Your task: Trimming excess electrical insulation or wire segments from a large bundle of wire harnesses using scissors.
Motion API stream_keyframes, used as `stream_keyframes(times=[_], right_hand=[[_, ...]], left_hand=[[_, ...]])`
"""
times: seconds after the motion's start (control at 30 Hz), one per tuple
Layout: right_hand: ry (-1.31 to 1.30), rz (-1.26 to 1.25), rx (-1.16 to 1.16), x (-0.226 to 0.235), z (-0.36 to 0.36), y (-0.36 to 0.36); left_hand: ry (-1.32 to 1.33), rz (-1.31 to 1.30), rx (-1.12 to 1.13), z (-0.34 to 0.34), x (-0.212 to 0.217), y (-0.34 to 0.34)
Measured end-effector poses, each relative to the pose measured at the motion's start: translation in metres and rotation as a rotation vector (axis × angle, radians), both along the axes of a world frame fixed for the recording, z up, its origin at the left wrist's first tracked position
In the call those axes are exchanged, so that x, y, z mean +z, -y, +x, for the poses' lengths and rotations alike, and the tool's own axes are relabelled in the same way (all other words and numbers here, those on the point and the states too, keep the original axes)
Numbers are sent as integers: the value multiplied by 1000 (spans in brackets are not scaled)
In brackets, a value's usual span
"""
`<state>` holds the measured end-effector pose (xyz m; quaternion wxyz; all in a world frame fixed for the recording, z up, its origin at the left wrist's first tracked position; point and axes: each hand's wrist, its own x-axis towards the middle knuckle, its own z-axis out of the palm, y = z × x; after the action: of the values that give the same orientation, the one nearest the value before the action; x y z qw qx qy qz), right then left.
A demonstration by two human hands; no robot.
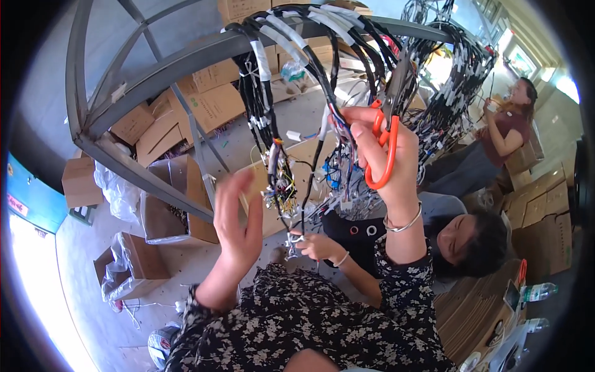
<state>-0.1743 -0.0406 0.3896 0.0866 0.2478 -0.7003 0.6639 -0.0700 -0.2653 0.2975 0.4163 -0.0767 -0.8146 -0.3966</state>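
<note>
My right hand (396, 152) is closed around orange-handled scissors (392, 162), whose blades point up among the hanging cables. Its thumb and index finger also touch a black wire harness (320, 149) wrapped partly in white tape. My left hand (238, 223) is raised with fingers stretched and slightly blurred, holding nothing. Beside it dangles a harness bundle (257, 102) ending in many small connectors and coloured wires (280, 183). Below, a co-worker's hand (319, 247) with a bracelet grips white connectors (294, 243) at a harness's lower end.
A grey metal rack (167, 71) carries the harnesses, with a dense bunch (455, 80) at right. The co-worker (468, 242) crouches close at my right; another person (511, 127) stands farther back. Open cardboard boxes (158, 266) stand at left. Bottles (539, 292) are at lower right.
</note>
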Motion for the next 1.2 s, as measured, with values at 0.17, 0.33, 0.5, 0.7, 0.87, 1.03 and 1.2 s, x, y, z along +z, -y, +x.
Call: stream_keyframes(times=[0.17, 0.33, 0.5, 0.7, 0.87, 1.03, 1.2], right_hand=[[8, 127, 9, 2, 12, 3], [-63, 163, 76, -5, 19, -2], [-127, 80, -154, 11, 9, -9], [-29, 175, -75, -6, -9, 20], [-74, 133, 35, -33, -23, 21], [-187, 230, -162, -16, 8, 28], [-148, 4, -204, -14, 7, 21]], left_hand=[[130, 626, -474, -58, 74, -42], [79, 747, -427, -77, 80, -67], [130, 778, -718, -80, 81, -53], [166, 776, -764, -85, 81, -40], [-12, 738, -514, -70, 69, -50], [-210, 625, -475, -54, 56, -27], [-283, 577, -361, -47, 69, -30]])
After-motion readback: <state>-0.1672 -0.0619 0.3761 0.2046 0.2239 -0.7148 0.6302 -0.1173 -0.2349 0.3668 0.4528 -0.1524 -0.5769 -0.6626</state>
